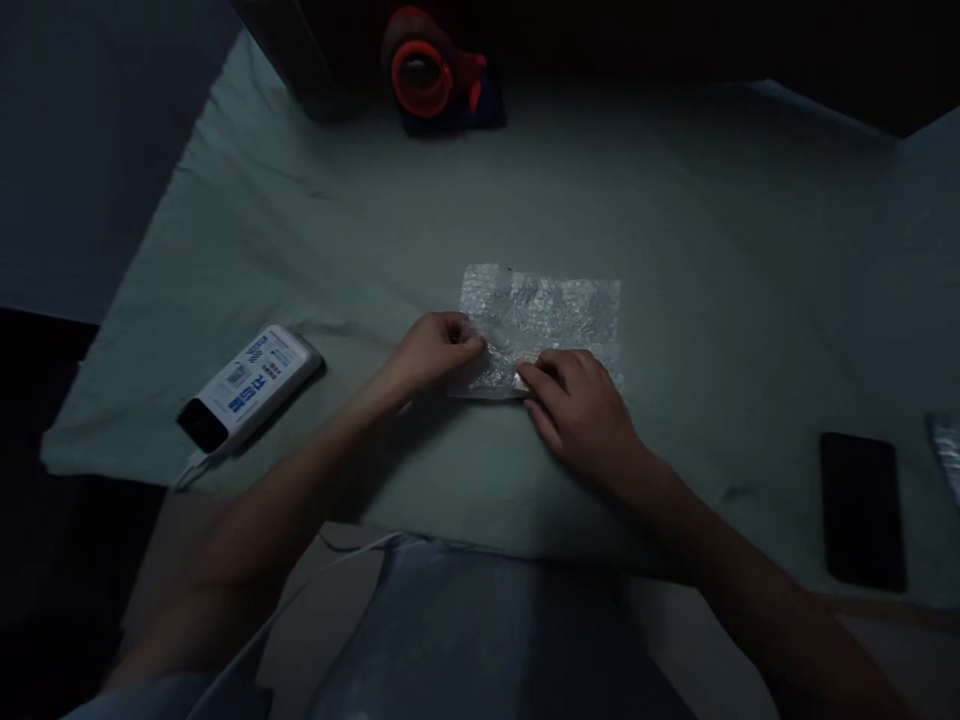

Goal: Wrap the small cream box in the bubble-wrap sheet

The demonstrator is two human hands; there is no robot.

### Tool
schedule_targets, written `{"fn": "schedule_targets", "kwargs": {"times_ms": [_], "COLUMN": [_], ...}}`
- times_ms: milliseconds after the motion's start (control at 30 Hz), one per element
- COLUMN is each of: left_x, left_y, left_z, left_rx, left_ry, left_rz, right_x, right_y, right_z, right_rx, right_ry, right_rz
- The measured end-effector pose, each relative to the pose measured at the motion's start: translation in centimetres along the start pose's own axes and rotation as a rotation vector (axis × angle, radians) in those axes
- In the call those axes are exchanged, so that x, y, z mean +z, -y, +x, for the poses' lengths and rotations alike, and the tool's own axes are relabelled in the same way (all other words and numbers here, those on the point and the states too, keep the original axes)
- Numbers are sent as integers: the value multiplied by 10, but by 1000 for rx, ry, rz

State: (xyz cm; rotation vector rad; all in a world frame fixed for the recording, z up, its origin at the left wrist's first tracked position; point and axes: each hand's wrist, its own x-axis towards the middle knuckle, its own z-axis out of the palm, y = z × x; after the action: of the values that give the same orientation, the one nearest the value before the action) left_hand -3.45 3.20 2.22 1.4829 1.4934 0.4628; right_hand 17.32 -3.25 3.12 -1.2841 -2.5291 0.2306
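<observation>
A sheet of clear bubble wrap [540,300] lies on the pale green cloth in front of me, its near part folded or doubled over. My left hand [439,350] pinches its left edge between thumb and finger. On the near right part rests my right hand [577,400], fingers curled and pressing on the wrap. A small pale patch shows by the right fingertips, too dim to make out. Whether anything lies inside the wrap I cannot tell.
A white power bank [255,385] with a cable lies at the left. A red and blue tape dispenser [424,80] stands at the back. A dark phone [862,510] lies at the right, near a shiny silvery item [946,450]. Pale green cloth [712,260] covers the table.
</observation>
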Motion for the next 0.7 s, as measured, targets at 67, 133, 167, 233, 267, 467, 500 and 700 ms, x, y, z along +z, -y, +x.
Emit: {"fn": "schedule_targets", "kwargs": {"times_ms": [67, 133, 167, 233, 267, 467, 500, 700], "left_x": [3, 4, 4, 3, 3, 15, 18, 31], "left_y": [2, 4, 5, 8, 8, -3, -8, -42], "left_z": [-2, -5, -7, -11, -13, -20, -20, -21], "left_rx": [34, 66, 70, 49, 36, 106, 116, 3], "left_ry": [-40, -43, -28, 6, 14, -124, -130, 14], "left_rz": [-13, -14, -5, 17, 20, -98, -149, -481], "right_x": [0, 0, 0, 0, 0, 1, 1, 1], "right_y": [0, 1, 1, 2, 2, 2, 2, -1], "right_z": [1, 1, 1, 1, 1, 2, 2, 2], "right_rx": [-1, -6, -8, -6, -3, -11, -14, -50], "right_ry": [-4, -7, -8, -12, -13, -19, -22, -70], "right_rz": [-15, -35, -41, -48, -49, -62, -65, -25]}}
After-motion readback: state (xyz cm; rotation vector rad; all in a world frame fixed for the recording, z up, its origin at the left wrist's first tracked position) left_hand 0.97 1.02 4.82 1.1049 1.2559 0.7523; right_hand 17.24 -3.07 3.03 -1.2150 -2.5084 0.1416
